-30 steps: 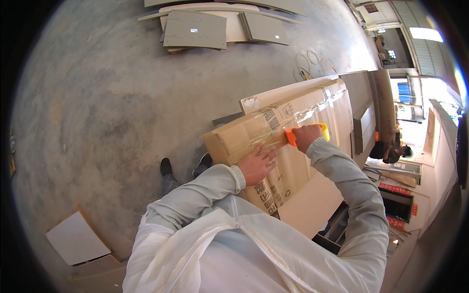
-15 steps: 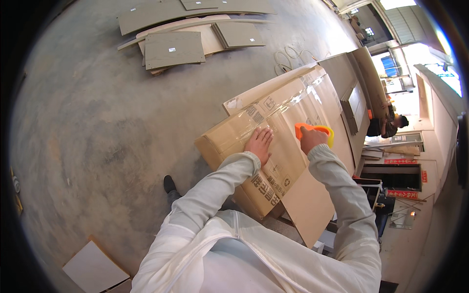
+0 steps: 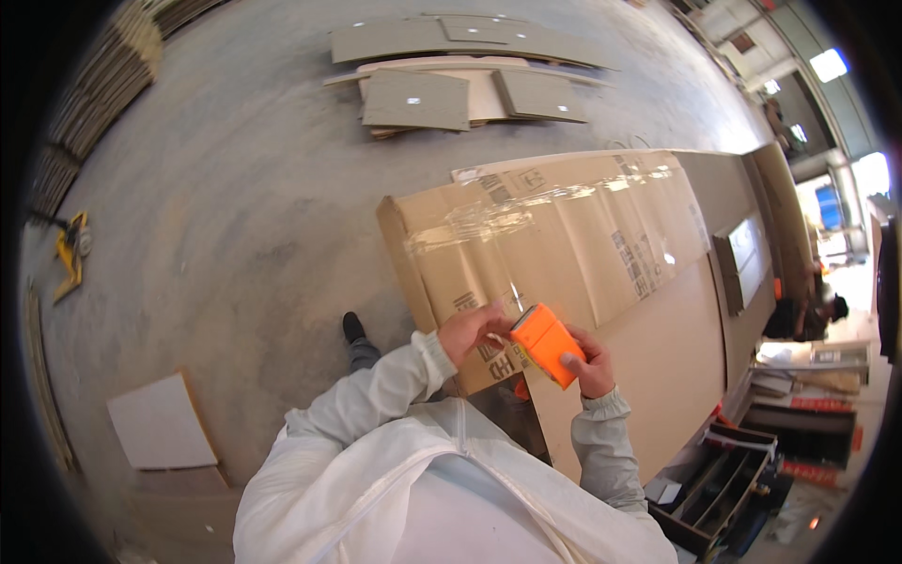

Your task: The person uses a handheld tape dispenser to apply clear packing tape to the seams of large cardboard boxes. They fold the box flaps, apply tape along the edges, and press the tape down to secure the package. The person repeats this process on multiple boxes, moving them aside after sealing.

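Observation:
A long flat cardboard package point(image 3: 554, 235) lies on a brown workbench point(image 3: 658, 376), with clear tape point(image 3: 489, 224) wrapped across its near end. My right hand point(image 3: 590, 362) grips an orange tape dispenser point(image 3: 548, 344) at the package's near edge. My left hand point(image 3: 474, 329) rests on the cardboard right beside the dispenser, fingers pinched at the strip of tape coming from it. Both arms wear pale grey sleeves under a white vest.
Grey board panels point(image 3: 451, 70) lie stacked on the concrete floor far ahead. A yellow tool point(image 3: 70, 249) sits at the left, a white sheet point(image 3: 160, 423) at lower left. A black bin point(image 3: 719, 479) and shelves stand at the right, where another person point(image 3: 799, 315) works.
My view has swung over the package's near end. Both hands came back along the cardboard toward me, the orange dispenser now at the near edge instead of farther up the package.

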A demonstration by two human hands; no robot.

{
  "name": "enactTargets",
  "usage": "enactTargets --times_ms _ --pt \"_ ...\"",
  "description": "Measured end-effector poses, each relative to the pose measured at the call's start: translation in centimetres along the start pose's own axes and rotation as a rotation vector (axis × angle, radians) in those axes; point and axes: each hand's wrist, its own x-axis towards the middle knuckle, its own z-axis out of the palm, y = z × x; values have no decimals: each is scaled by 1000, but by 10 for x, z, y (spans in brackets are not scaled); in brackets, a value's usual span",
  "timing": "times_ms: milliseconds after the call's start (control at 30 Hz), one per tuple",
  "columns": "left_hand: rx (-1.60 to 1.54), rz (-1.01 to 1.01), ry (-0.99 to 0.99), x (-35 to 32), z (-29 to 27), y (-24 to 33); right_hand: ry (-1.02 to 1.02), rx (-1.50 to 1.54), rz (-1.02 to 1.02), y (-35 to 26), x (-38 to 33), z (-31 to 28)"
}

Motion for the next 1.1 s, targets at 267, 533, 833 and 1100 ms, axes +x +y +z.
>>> enactTargets --times_ms 267,533,833,1100 --pt "164 414 592 -125 -32 -96 -752 -570 160 -29 30 78" --pt "-83 570 1053 -78 -238 -160 -769 -930 215 -93 98 110" --pt "-114 387 449 144 -208 -241 -772 -1148 142 -81 124 124" --pt "-284 254 614 116 -222 -220 -810 -1194 -76 -56 133 87"
